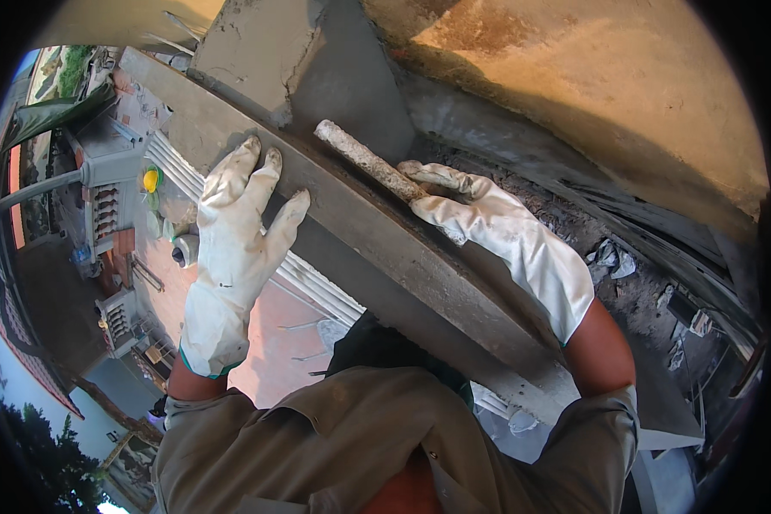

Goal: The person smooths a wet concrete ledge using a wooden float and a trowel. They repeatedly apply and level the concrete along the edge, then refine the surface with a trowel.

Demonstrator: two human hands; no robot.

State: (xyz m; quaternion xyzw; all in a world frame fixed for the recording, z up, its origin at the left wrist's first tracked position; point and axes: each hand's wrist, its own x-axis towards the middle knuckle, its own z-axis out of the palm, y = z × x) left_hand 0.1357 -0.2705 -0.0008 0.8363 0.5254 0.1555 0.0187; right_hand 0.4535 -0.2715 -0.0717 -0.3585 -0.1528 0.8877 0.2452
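A long grey cement-smeared board or beam (pixel 385 231) runs diagonally from the upper left toward my right side. My left hand (pixel 240 227), in a white glove, rests against its left edge with the fingers stretched out and apart. My right hand (pixel 514 236), also gloved in white, has its thumb and fingers closed round the near end of a short, rough, cement-crusted bar (pixel 364 158). This bar lies along the beam's right side, its far end pointing to the upper left. Whether it touches the beam, I cannot tell.
Beyond the beam stands a grey plastered pillar (pixel 248 60). An ochre wall (pixel 591 86) fills the upper right, with a debris-strewn gap (pixel 608 231) below it. White pipes (pixel 317 287) pass beneath the beam. Far below on the left lies a tiled yard (pixel 265 368) with balustrades (pixel 107 214).
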